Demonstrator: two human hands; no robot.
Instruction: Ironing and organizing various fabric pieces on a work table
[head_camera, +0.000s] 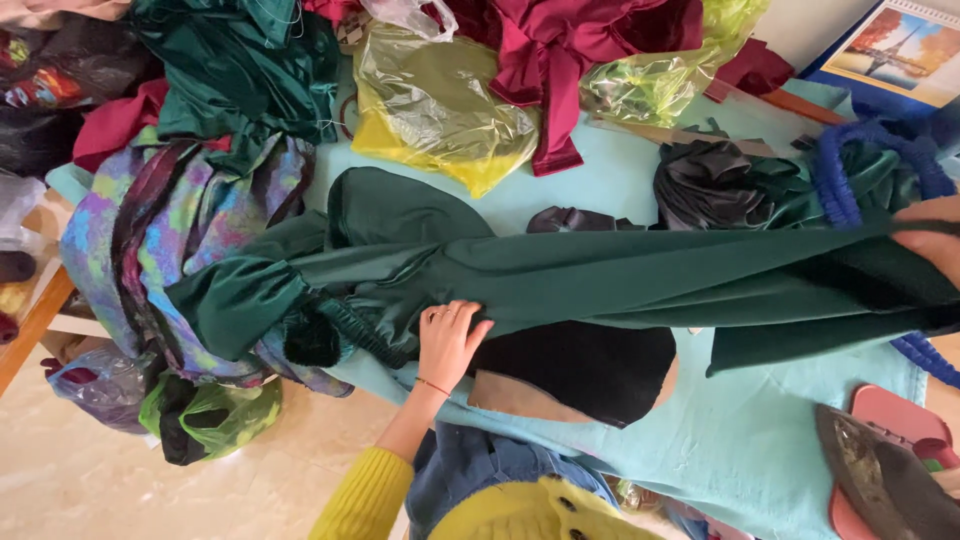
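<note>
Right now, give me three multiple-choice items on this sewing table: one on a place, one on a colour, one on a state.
1. Where does the clothes iron lie?
A. on a pink rest at the table's lower right corner
B. on the floor
C. on top of the yellow plastic bag

2. What colour is the long fabric that both hands hold?
A. crimson
B. dark green
C. pale blue

3. How does the left hand meet the fabric?
A. it hovers clear of it
B. it lies flat on it, fingers spread
C. it is under the table cover

Answers: 1 A, the iron sits on the pink rest by the table edge. 2 B, the cloth stretched to the right hand is dark green. 3 B, the palm presses down on the cloth.
</note>
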